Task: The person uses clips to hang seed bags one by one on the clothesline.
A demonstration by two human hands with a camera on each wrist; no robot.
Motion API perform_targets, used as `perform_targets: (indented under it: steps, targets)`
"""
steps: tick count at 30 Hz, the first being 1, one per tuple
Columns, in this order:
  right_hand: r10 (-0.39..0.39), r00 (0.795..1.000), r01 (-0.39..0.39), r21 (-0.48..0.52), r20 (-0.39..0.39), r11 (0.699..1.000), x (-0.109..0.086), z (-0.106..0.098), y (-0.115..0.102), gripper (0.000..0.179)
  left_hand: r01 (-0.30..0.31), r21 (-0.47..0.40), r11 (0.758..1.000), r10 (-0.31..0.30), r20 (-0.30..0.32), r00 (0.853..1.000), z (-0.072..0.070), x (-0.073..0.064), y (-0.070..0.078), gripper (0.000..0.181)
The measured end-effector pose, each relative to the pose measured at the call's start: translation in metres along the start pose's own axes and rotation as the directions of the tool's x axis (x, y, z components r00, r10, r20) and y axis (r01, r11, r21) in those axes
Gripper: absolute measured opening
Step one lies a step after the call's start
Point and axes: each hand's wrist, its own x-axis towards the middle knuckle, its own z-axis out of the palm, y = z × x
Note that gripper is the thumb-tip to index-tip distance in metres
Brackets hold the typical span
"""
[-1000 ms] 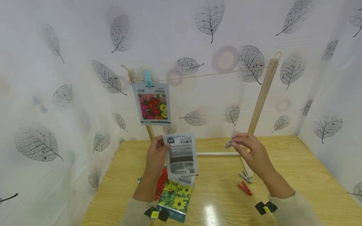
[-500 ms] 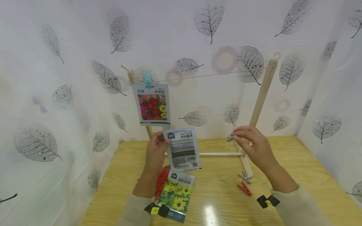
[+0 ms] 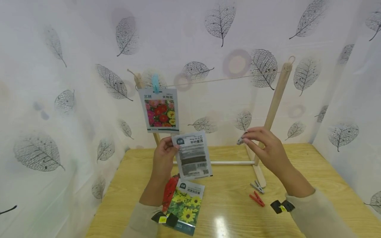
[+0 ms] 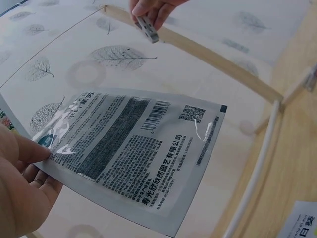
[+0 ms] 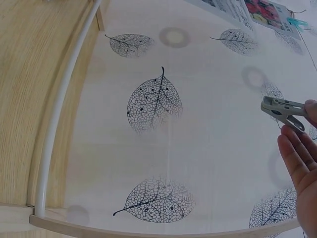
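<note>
My left hand (image 3: 164, 155) pinches a grey-white seed packet (image 3: 194, 155) by its upper left edge, thumb on the printed back with its barcode and QR code. In the left wrist view the same packet (image 4: 129, 153) fills the middle, tilted. My right hand (image 3: 265, 148) holds a grey clothespin (image 3: 240, 140) between thumb and fingers, to the right of the packet and below the string. The right wrist view shows the clothespin (image 5: 283, 110) with its jaws pointing away from the fingers. Above the left hand, a flower seed packet (image 3: 161, 110) hangs from the string (image 3: 214, 80) by a blue clothespin (image 3: 155, 83).
Two wooden posts (image 3: 276, 99) carry the string, with a white rod (image 3: 229, 162) between them low down. On the table (image 3: 232, 198) lie a yellow-flower packet (image 3: 187, 205), a red packet (image 3: 170, 191) partly under it, a second grey clothespin (image 3: 257, 186) and a red clothespin (image 3: 257, 198).
The left hand has raised the held packet slightly and tilted it, uncovering more of the yellow-flower packet. The right hand has risen a little with the grey clothespin.
</note>
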Motion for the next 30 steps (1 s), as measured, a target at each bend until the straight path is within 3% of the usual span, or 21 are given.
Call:
perform_targets:
  steps: [13,21,30]
  targets:
    - [-0.05,0.999,0.05,-0.01,0.003,0.999,0.015,-0.001,-0.002,0.03,0.016,0.035,0.999,-0.015,-0.027,1.0,0.001,0.006,0.006,0.03]
    - [-0.068,0.998,0.068,-0.016,-0.003,0.998,0.024,-0.001,-0.005,0.028,0.008,0.009,1.0,-0.007,-0.058,0.998,0.003,0.01,0.01,0.031]
    - [-0.067,0.998,0.067,0.008,-0.011,0.998,0.028,-0.002,-0.008,0.029,0.011,0.008,1.0,-0.011,-0.052,0.999,0.001,0.015,0.015,0.031]
